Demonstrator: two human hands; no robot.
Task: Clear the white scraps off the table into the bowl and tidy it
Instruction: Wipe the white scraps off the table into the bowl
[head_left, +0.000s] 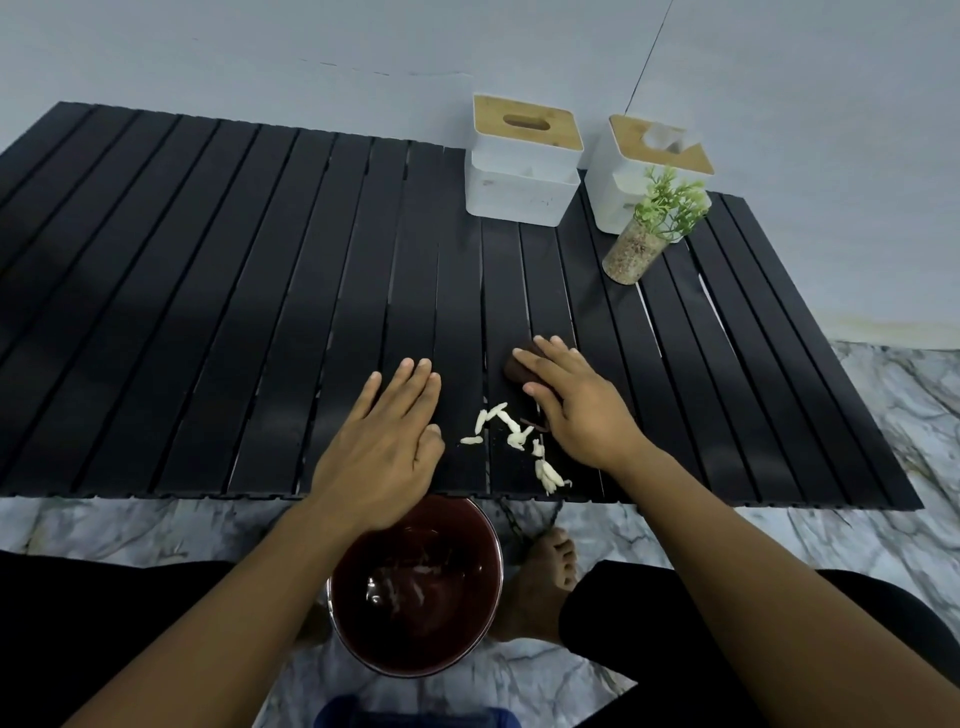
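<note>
Several white scraps (514, 436) on black slatted tabletop (208, 312), near front edge. Left hand (387, 441) flat beside them, fingers straight. Right hand (576, 405) grips brown sponge (519, 370). Dark red bowl (467, 561) below edge, on floor.

Black slatted surface (208, 312) sitting over a marble floor (883, 441)

White scraps (514, 436) are lying near its front edge, with a brown pad (517, 370) just behind them. At the back, the left white box (519, 192) and the right white box (618, 202), both with wooden lids, are standing side by side. A glass (631, 252) with a green plant is standing in front of the right one. A dark red bowl (457, 613) is sitting on the floor by the front edge.
</note>
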